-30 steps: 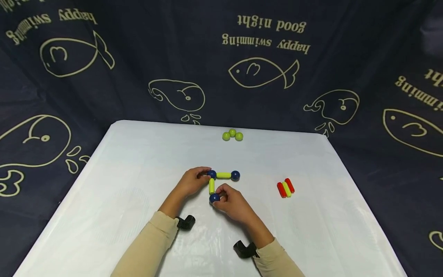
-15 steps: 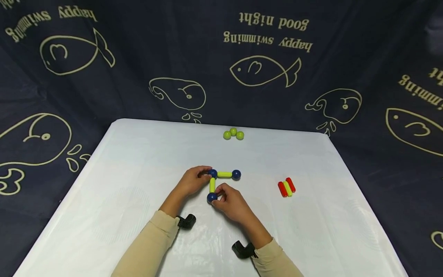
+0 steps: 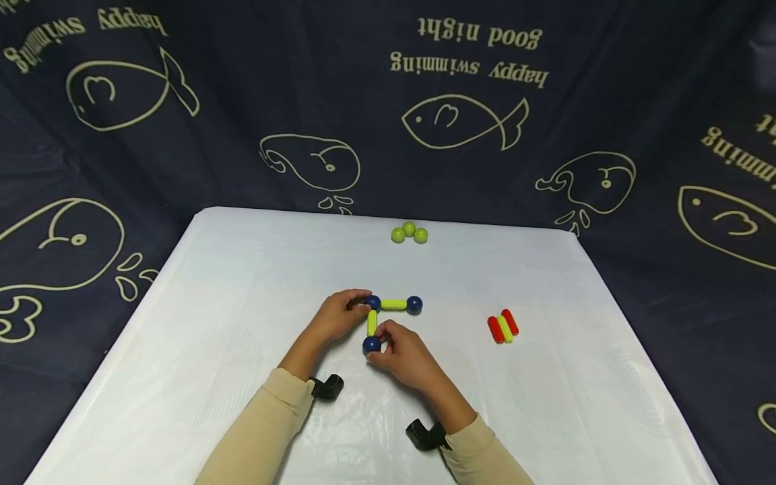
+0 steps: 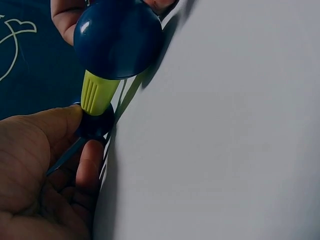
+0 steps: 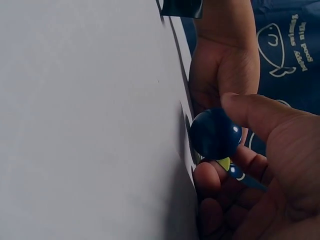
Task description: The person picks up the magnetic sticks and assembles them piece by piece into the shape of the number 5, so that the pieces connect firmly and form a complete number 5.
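In the head view, blue balls and yellow-green rods form an L on the white table. My left hand (image 3: 341, 315) pinches the corner blue ball (image 3: 373, 304) between thumb and fingers. A yellow-green rod (image 3: 394, 305) runs right from that ball to another blue ball (image 3: 415, 305). A second yellow-green rod (image 3: 372, 323) runs toward me to the near blue ball (image 3: 372, 345), which my right hand (image 3: 405, 351) pinches with thumb and fingers. In the left wrist view the near blue ball (image 4: 118, 37) touches its rod (image 4: 97, 92). The right wrist view has this ball (image 5: 215, 134) hiding most of the rod.
Several short rods lie side by side to the right: a red rod (image 3: 496, 330), a yellow-green rod (image 3: 504, 329) and another red rod (image 3: 510, 322). Green balls (image 3: 409, 229) sit together near the far edge of the white table (image 3: 254, 263). A dark printed cloth (image 3: 364, 87) hangs behind.
The near blue ball has shifted slightly left, into line with the end of the rod, with my right hand on it. My left hand keeps its hold on the corner ball.
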A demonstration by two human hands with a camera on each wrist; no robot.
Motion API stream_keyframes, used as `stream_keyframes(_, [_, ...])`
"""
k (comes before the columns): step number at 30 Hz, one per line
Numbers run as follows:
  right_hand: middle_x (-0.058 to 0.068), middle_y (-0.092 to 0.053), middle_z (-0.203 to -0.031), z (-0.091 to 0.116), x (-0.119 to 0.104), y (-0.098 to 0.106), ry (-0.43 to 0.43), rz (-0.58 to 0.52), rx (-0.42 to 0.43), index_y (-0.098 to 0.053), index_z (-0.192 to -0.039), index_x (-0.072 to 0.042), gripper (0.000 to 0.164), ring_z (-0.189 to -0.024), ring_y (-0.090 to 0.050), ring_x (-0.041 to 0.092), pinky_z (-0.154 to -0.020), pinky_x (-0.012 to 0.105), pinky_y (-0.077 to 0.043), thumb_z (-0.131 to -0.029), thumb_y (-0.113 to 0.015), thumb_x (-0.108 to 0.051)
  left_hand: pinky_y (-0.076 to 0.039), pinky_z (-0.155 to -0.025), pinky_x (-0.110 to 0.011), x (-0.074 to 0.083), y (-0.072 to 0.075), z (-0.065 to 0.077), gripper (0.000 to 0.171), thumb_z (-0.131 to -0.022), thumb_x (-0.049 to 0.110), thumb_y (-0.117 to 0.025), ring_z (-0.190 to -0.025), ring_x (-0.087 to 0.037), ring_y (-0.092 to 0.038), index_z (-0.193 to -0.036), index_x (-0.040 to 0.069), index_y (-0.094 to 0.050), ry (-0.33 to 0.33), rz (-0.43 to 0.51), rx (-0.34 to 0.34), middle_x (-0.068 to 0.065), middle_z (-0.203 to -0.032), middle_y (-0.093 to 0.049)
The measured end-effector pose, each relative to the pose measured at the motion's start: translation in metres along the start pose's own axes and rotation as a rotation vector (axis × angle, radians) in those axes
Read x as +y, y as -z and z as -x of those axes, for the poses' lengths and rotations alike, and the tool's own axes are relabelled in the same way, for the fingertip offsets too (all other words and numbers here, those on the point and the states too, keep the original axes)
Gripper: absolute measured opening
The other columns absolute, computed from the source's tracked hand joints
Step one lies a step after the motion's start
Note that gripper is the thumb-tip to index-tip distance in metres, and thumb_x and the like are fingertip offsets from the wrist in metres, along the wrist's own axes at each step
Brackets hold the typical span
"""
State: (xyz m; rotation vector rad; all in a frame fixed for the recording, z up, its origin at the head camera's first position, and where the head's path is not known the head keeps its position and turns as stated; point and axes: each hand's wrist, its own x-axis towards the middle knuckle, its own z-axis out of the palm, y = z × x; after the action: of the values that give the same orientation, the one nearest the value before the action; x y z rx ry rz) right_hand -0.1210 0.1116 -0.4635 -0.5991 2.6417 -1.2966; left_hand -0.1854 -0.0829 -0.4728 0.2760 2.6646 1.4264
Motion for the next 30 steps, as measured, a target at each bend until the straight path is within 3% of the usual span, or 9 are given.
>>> stream_keyframes(7, [-0.001,-0.057,-0.087,-0.0034,-0.0006,-0.0007,0.048,0.083,0.003,-0.056,-0.101,-0.012,0.031,-0.066,-0.047,0.008,-0.06,0.026,-0.042,-0.083,-0.082,-0.017,-0.045,-0.079,-0.037,0.0002,-0.0007,-0.0001,0.034,-0.096,0.023,-0.066,-0.084,-0.016,-0.057,-0.129,0.013,-0.067,0.002,-0.005,-0.007,-0.003,-0.101,-0.068])
stream_keyframes(30, [0.002,-0.06,-0.085,-0.003,-0.0012,0.0065,0.02,0.005,-0.07,-0.06,-0.108,-0.011,0.029,-0.068,-0.05,0.009,-0.061,0.026,-0.044,-0.085,-0.077,-0.01,-0.045,-0.079,-0.037,-0.0005,0.0004,-0.0019,0.035,-0.096,0.024,-0.066,-0.086,-0.016,-0.058,-0.13,0.013,-0.066,0.014,-0.016,-0.004,-0.002,-0.1,-0.068])
